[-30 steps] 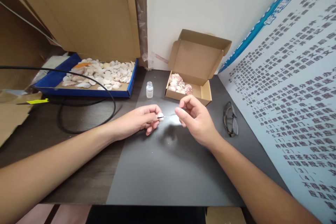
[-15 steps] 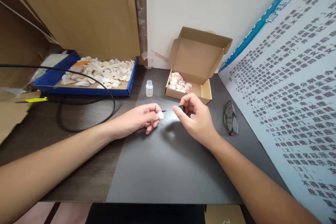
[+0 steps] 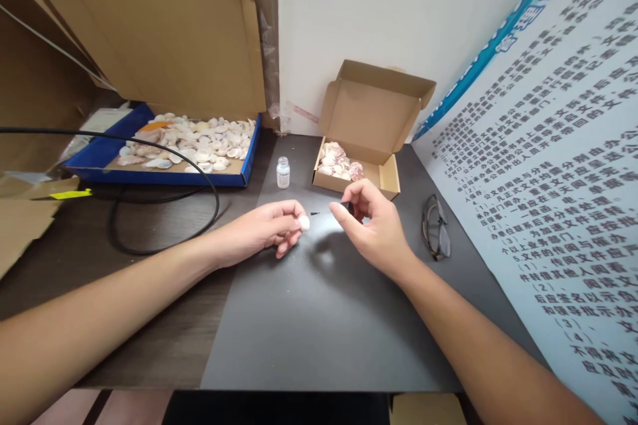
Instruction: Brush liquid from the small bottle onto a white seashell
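Between the thumb and fingers of my left hand (image 3: pixel 279 226) is a small white shell (image 3: pixel 304 222), pinched at its edge. My right hand (image 3: pixel 371 219) is closed on a black brush cap (image 3: pixel 350 208), partly hidden by the fingers. A small dark brush tip (image 3: pixel 315 214) shows in line with the cap, a short gap from the shell; the stem between is lost in glare. Beyond my hands stands a small clear bottle (image 3: pixel 283 174), upright and uncapped, with a white label.
At the back left, a blue-edged box (image 3: pixel 164 176) holds many pale shells (image 3: pixel 199 139). A small open cardboard box (image 3: pixel 386 172) with pinkish shells (image 3: pixel 339 163) stands at the back right. Glasses (image 3: pixel 434 227) lie on the right. A black cable (image 3: pixel 216 206) loops on the left.
The brush tip has drawn slightly away from the shell, to the right, widening the gap. Both hands keep their hold. The whole view has shifted a little.
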{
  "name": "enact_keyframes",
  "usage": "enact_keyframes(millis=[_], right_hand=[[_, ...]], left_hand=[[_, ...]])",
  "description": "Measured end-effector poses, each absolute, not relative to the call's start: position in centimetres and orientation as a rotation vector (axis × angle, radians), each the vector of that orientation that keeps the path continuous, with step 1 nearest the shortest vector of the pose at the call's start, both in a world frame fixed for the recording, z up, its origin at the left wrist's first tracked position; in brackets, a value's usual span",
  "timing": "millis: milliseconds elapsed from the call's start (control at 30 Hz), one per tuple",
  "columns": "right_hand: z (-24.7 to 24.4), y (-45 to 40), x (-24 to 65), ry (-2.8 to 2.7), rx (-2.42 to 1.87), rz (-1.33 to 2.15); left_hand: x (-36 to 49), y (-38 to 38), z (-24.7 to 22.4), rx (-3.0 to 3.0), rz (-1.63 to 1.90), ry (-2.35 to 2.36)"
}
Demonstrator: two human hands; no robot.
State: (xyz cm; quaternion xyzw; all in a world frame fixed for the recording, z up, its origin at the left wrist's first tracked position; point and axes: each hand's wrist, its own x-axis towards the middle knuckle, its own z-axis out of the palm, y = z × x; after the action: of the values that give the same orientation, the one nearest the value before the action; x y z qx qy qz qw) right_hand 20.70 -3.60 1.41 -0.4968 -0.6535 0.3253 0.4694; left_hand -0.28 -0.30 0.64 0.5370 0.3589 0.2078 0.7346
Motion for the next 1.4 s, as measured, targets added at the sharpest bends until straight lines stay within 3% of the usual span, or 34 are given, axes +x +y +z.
enact_keyframes(millis=[600, 933, 1233, 1400], right_hand=[[0.7, -2.6, 21.5, -1.704, -1.287, 0.787], [-0.5, -1.9, 22.1, -1.483, -1.127, 0.915], [-0.1, -0.2, 23.2, -1.019, -1.021, 0.976], [-0.1, 0.3, 23.6, -0.930, -1.007, 0.989]], left_hand=[[-0.3, 0.1, 0.0, 1.248, 0.528, 0.842], [0.7, 0.8, 2.3, 1.394, 0.602, 0.980], [3.9, 5.7, 7.6, 2.235, 0.328, 1.051], [7.8, 10.1, 7.9, 2.445, 0.156, 1.139]])
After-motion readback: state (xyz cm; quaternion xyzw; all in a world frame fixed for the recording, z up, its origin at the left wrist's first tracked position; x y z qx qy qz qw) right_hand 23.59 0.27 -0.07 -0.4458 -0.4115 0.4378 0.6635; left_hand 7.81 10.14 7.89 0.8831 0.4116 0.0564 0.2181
